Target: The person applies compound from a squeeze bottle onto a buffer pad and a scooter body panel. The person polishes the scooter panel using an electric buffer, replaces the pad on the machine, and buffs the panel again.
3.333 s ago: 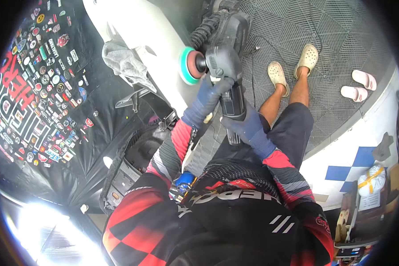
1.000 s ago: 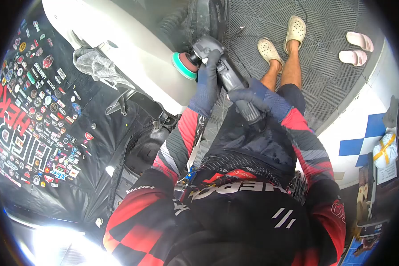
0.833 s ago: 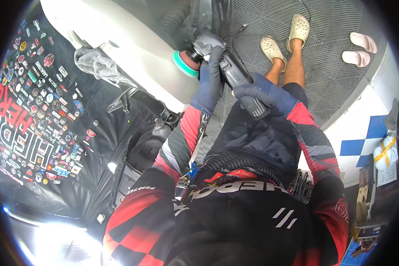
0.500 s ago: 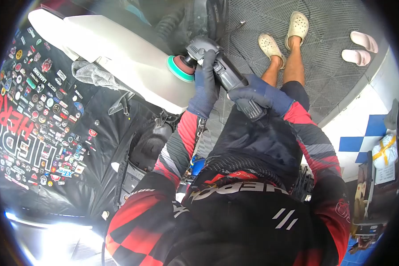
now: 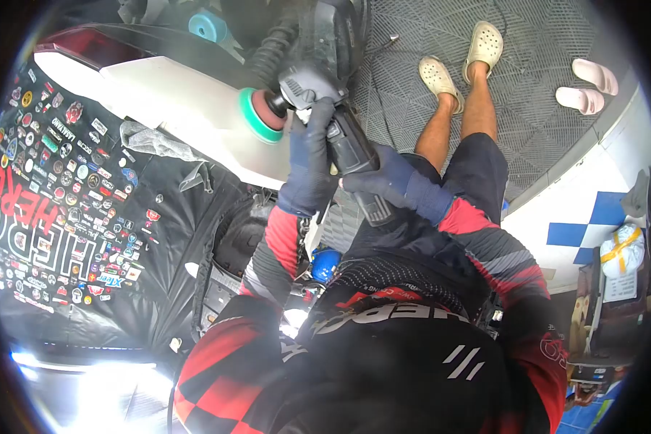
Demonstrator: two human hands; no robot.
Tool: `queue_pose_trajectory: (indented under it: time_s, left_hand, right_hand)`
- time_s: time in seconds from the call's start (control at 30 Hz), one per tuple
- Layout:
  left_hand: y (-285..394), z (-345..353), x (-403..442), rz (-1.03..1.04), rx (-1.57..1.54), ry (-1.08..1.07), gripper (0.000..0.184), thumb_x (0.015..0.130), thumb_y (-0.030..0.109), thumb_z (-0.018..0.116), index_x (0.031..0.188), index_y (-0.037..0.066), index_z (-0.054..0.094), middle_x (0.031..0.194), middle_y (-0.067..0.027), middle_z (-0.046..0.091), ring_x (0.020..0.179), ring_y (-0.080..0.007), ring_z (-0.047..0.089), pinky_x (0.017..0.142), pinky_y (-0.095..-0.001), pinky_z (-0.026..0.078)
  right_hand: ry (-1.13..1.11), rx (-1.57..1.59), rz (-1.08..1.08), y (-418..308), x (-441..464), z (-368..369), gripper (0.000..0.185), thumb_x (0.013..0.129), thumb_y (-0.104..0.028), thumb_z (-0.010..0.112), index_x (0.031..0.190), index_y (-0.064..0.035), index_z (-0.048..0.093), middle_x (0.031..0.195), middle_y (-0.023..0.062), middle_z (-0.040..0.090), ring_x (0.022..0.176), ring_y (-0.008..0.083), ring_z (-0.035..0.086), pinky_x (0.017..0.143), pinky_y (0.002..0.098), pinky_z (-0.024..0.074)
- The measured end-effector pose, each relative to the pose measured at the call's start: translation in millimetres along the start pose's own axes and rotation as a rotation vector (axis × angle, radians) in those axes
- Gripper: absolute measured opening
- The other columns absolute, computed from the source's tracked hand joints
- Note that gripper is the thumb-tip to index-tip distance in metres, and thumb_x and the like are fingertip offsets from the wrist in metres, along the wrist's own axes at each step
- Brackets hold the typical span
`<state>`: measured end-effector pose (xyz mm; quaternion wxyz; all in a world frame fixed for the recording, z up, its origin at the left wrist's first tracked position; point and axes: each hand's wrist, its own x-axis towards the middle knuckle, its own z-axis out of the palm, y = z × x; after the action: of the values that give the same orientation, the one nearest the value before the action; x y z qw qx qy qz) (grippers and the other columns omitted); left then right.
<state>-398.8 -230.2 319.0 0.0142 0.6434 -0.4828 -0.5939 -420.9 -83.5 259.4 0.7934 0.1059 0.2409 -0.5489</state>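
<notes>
A black polisher is held in both gloved hands. Near its head, my left hand is closed around the neck, just behind the pad. My right hand wraps the rear of the body. The polisher's round pad, with a green rim and a brownish backing, lies against the side of a white motorcycle body panel. Whether the pad spins, I cannot tell. A grey cloth is tucked along the panel's lower edge.
A black sticker-covered cover spreads at the left. Beyond the panel are a black coiled spring part and a turquoise roll. A person's feet in beige clogs stand on the tile floor, with pink slippers at the right.
The polisher and both hands have shifted left and slightly down in view, the pad sliding along the white panel. A red-and-dark part and the turquoise roll now show more fully.
</notes>
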Motion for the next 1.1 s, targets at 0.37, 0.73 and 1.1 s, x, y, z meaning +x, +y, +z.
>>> queue_pose_trajectory:
  time_s: [0.37, 0.73, 1.1]
  left_hand:
    - [-12, -6, 5, -0.027, -0.128, 0.002, 0.027, 0.096, 0.019, 0.066, 0.118, 0.006, 0.059, 0.107, -0.0019, 0.065, 0.092, -0.0107, 0.063, 0.082, -0.0284, 0.053]
    - [16, 4, 13, -0.018, -0.065, -0.003, 0.039, 0.095, 0.024, 0.068, 0.125, 0.002, 0.057, 0.108, -0.0035, 0.063, 0.095, -0.0125, 0.063, 0.084, -0.0309, 0.054]
    - [11, 5, 14, -0.038, -0.096, 0.036, 0.035, 0.097, 0.026, 0.068, 0.122, 0.003, 0.060, 0.107, -0.0029, 0.065, 0.094, -0.0111, 0.063, 0.083, -0.0293, 0.053]
  right_hand:
    - [0.035, -0.189, -0.058, -12, -9, -11, 0.051, 0.082, -0.022, 0.082, 0.121, 0.0012, 0.059, 0.095, 0.0076, 0.069, 0.082, 0.0139, 0.067, 0.074, 0.0306, 0.0548]
    - [-0.096, -0.215, -0.004, -58, -6, -18, 0.053, 0.082, -0.026, 0.080, 0.120, 0.0035, 0.059, 0.097, 0.0100, 0.070, 0.085, 0.0154, 0.070, 0.077, 0.0307, 0.0563]
    - [-0.145, -0.272, 0.151, -82, -12, -26, 0.066, 0.077, -0.043, 0.085, 0.122, 0.0002, 0.063, 0.107, 0.0123, 0.071, 0.098, 0.0187, 0.068, 0.088, 0.0336, 0.0527]
